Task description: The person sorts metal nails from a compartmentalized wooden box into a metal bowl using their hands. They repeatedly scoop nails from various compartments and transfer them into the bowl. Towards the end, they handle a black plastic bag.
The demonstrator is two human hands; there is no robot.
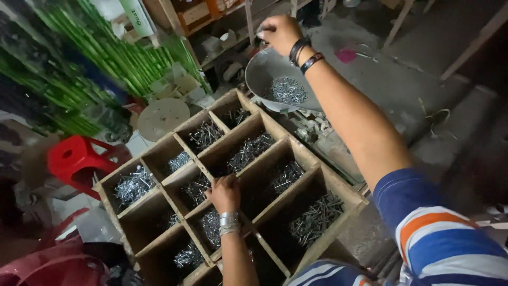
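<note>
A dim, cluttered workshop floor holds a wooden divided box [296, 145] full of loose nails [248, 150]. The left hand [224, 193] is closed around nails in a middle compartment, while the right hand [279, 33] grips the far rim of a grey metal pan [259, 74] just beyond the box. The nails look stiff, sharp and heavy in bulk, best pinched in small bunches; the pan seems rigid, best held by its rim.

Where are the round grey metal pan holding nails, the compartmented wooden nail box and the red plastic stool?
round grey metal pan [264, 71]: head view, bare inner wall left of the nails.
compartmented wooden nail box [309, 157]: head view, right outer rim.
red plastic stool [69, 156]: head view, seat top.
</note>
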